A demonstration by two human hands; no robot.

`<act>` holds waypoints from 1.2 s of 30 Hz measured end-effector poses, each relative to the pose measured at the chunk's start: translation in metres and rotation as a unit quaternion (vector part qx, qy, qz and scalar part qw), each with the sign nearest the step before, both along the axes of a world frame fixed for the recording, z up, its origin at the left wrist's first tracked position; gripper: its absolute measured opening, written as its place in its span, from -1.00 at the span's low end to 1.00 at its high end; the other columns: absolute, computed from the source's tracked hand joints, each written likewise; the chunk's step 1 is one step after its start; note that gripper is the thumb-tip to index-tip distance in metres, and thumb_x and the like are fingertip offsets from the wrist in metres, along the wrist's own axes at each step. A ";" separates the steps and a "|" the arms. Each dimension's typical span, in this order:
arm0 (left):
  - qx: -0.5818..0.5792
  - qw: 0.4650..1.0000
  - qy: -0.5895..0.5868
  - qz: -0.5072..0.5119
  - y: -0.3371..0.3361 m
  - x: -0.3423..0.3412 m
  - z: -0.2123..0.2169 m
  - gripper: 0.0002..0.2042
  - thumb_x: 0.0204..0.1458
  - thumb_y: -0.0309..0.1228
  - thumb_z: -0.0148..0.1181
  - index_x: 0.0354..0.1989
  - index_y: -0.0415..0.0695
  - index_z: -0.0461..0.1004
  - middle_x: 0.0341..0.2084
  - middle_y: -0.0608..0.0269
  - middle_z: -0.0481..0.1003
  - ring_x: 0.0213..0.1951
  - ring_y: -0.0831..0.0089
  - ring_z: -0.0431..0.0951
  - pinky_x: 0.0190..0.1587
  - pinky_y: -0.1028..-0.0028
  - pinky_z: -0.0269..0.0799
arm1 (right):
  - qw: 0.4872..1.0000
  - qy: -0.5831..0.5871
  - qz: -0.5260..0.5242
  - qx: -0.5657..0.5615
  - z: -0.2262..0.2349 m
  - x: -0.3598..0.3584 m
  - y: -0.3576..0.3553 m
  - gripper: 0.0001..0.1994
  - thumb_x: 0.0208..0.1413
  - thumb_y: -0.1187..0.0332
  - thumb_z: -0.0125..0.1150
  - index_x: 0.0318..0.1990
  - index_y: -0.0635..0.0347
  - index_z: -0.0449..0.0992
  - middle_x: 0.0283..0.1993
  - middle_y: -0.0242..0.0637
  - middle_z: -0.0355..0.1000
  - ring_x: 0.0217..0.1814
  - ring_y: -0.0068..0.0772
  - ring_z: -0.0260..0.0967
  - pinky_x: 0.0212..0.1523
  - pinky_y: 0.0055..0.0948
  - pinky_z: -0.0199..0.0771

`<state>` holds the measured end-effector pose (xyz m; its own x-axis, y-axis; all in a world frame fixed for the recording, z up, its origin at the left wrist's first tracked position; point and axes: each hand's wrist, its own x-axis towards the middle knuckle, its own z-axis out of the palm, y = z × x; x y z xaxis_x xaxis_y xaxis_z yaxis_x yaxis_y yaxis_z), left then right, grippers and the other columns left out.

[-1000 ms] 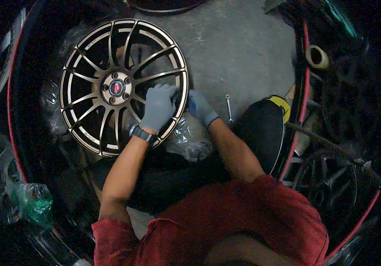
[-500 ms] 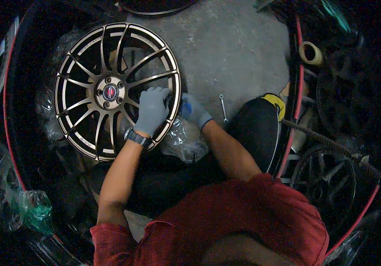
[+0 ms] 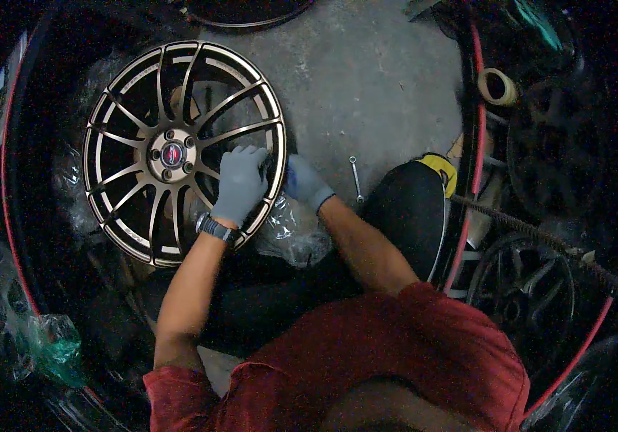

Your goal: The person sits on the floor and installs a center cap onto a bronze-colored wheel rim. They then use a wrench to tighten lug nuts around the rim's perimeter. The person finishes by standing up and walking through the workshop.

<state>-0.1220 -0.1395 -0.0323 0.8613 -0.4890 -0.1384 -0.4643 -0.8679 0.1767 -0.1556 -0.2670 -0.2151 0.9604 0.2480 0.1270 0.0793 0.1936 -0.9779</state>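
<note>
Bronze wheel (image 3: pixel 173 155): round, no long axis, towards the grey floor's (image 3: pixel 374 79) left edge, centre lying left of both hands. Left hand (image 3: pixel 243 187): nearer, over the spokes (image 3: pixel 241 132), fingers curled. Right hand (image 3: pixel 309 184): just outside the rim (image 3: pixel 281 147). Whether either grips, I cannot tell.

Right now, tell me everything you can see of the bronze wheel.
The wheel is bronze and metallic-looking, with slim spokes, five bolt holes and a dark, red-marked centre cap. It sits, face toward the camera, on the person's left. The gloved left hand covers part of its right side; the gloved right hand is by its outer edge, contact unclear.
</note>
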 end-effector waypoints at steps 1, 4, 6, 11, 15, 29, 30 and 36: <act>-0.008 1.000 -0.008 -0.002 0.000 0.000 0.000 -0.59 -0.16 -0.53 0.28 -0.02 -0.13 0.57 -0.11 0.03 0.57 -0.08 0.02 0.50 -0.04 0.15 0.36 | 0.990 -0.085 -0.034 -0.104 -0.001 0.000 0.000 -0.70 0.07 0.38 0.29 -0.06 0.33 0.56 -0.12 0.02 0.56 -0.11 0.02 0.54 -0.03 -0.09 0.55; -0.024 0.999 -0.034 -0.011 0.000 -0.001 -0.001 -0.62 -0.16 -0.54 0.26 -0.06 -0.11 0.57 -0.17 0.08 0.56 -0.11 0.07 0.51 -0.09 0.17 0.34 | 0.998 -0.020 -0.061 -0.017 -0.011 -0.003 0.007 -0.67 0.06 0.33 0.33 -0.05 0.31 0.57 -0.12 -0.02 0.57 -0.10 0.01 0.54 0.00 -0.11 0.55; -0.043 0.994 -0.095 -0.036 0.000 -0.001 -0.002 -0.69 -0.15 -0.53 0.22 -0.15 -0.09 0.58 -0.30 0.19 0.54 -0.17 0.16 0.51 -0.19 0.21 0.31 | 0.936 0.190 0.022 0.297 -0.021 -0.005 0.016 -0.64 0.05 0.30 0.35 -0.03 0.29 0.57 -0.13 -0.02 0.57 -0.11 0.06 0.53 0.00 -0.11 0.53; -0.025 0.997 -0.069 -0.023 0.001 0.001 -0.006 -0.69 -0.14 -0.53 0.22 -0.14 -0.07 0.57 -0.30 0.20 0.54 -0.17 0.18 0.51 -0.19 0.22 0.30 | 0.995 0.069 0.015 0.076 -0.035 0.000 0.024 -0.66 0.22 0.27 0.14 0.06 0.27 0.52 -0.04 -0.14 0.56 0.00 -0.16 0.51 0.12 -0.21 0.49; -0.024 0.997 -0.070 -0.027 0.001 -0.001 -0.005 -0.69 -0.14 -0.54 0.21 -0.15 -0.07 0.58 -0.29 0.20 0.55 -0.17 0.19 0.51 -0.20 0.22 0.30 | 0.932 0.240 0.021 0.273 -0.024 -0.006 0.018 -0.73 0.17 0.35 0.15 -0.01 0.25 0.54 -0.03 -0.05 0.55 0.05 0.00 0.48 0.13 -0.15 0.47; -0.021 0.998 -0.052 -0.023 0.000 0.002 -0.004 -0.67 -0.15 -0.53 0.22 -0.12 -0.08 0.59 -0.27 0.20 0.56 -0.17 0.17 0.52 -0.18 0.21 0.32 | 0.812 0.339 0.007 0.476 0.011 -0.005 0.011 -0.72 0.06 0.44 0.27 -0.05 0.26 0.54 -0.08 0.07 0.54 -0.04 0.12 0.50 0.01 -0.15 0.51; -0.021 0.998 -0.046 -0.021 0.000 0.002 -0.003 -0.67 -0.15 -0.53 0.22 -0.12 -0.08 0.59 -0.27 0.20 0.56 -0.18 0.16 0.52 -0.18 0.21 0.32 | 0.893 0.254 -0.005 0.372 0.014 -0.005 0.010 -0.73 0.07 0.44 0.25 -0.05 0.27 0.53 -0.07 0.08 0.53 -0.05 0.13 0.50 0.00 -0.14 0.51; -0.033 0.999 -0.021 -0.010 -0.001 0.000 -0.002 -0.60 -0.20 -0.57 0.25 -0.08 -0.14 0.59 -0.20 0.06 0.57 -0.12 0.06 0.51 -0.11 0.19 0.36 | 0.981 -0.093 -0.089 -0.144 -0.002 -0.005 0.007 -0.75 0.14 0.44 0.16 -0.05 0.31 0.52 -0.06 0.14 0.51 -0.06 0.22 0.47 -0.04 -0.06 0.50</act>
<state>-0.1223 -0.1403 -0.0343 0.8559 -0.5125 -0.0688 -0.4893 -0.8458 0.2126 -0.1605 -0.2604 -0.2175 0.9584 0.1299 0.2540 0.2696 -0.1218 -0.9552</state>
